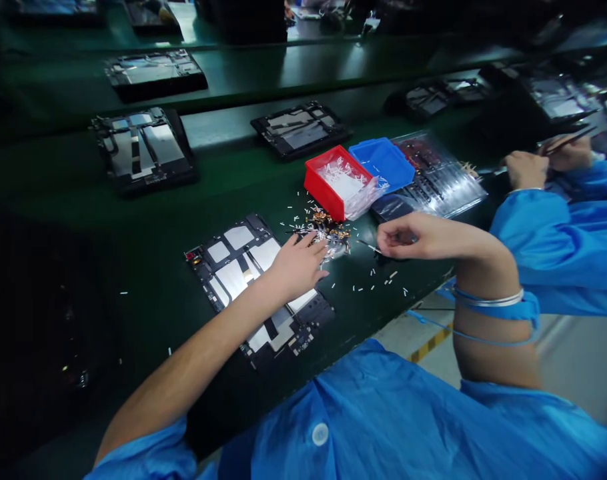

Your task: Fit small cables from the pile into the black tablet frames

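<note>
My left hand [298,267] lies over an open tablet housing [236,277], with its fingers spread at the edge of a heap of tiny gold and white parts [327,227]. The housing has silver panels and dark frames and lies flat on the green belt. A crumpled clear plastic bag [336,248] sits under the heap. My right hand [403,239] hovers just right of the heap, curled around slim tweezers [368,246] whose tips point left. Small white strips [378,283] lie scattered below it.
A red bin [336,181] of white strips and a blue bin [383,163] stand beyond the heap, beside a clear bag of circuit boards [433,180]. Several more tablet housings lie on the green belts. A co-worker's hands [523,170] work with tweezers at the right.
</note>
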Demonstrator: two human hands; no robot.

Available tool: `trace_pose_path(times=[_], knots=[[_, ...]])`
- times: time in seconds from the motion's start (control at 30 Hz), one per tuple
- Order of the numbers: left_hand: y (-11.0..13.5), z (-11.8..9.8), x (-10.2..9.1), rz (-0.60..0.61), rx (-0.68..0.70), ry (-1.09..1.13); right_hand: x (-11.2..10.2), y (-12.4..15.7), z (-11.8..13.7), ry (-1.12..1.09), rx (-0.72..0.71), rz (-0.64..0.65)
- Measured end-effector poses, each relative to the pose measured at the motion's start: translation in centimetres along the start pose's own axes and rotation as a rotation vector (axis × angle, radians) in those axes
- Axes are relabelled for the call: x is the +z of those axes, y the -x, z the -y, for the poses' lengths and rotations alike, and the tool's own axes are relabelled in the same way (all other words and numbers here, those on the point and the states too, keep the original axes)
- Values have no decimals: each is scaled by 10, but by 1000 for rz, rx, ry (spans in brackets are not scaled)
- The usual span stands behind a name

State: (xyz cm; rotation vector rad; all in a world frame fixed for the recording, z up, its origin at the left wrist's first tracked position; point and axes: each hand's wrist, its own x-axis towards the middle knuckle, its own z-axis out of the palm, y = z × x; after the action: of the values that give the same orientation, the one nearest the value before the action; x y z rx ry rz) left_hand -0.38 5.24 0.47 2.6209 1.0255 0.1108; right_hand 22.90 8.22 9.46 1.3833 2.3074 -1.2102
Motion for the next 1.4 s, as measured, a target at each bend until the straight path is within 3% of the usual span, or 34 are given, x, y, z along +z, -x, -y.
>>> trace_pose_path(times=[0.13, 0.2, 0.3, 0.37, 0.43, 0.57, 0.63, 0.8, 0.93, 1.17, 1.33, 1.4], knots=[[12, 3, -11, -294, -109, 365, 9, -7, 25, 80, -134, 69], [21, -2, -18, -382, -116, 599, 15, -14, 39, 124, -200, 114], [31, -12, -27, -244, -55, 827, 19, -24, 55, 193, -268, 106], [32, -17, -29, -165, -96, 916, 21, -28, 60, 230, -312, 55], [31, -18, -28, -208, -193, 1031, 25, -31, 63, 258, -365, -167], [27, -12, -21, -410, -368, 1362, 49, -33, 68, 314, -400, -968], [26, -10, -18, -483, -396, 1474, 64, -36, 68, 339, -435, -1123], [27, -8, -20, -489, -337, 1528, 84, -48, 64, 300, -483, -1143], [27, -9, -25, -458, -282, 1458, 81, -48, 62, 230, -452, -1143], [31, -10, -23, -505, -277, 1321, 79, -40, 71, 62, -339, -1138], [32, -8, -23, -492, -291, 1139, 78, -40, 75, 194, -283, -1073], [30, -5, -22, -454, -323, 1168, 69, -44, 67, 263, -269, -1088]])
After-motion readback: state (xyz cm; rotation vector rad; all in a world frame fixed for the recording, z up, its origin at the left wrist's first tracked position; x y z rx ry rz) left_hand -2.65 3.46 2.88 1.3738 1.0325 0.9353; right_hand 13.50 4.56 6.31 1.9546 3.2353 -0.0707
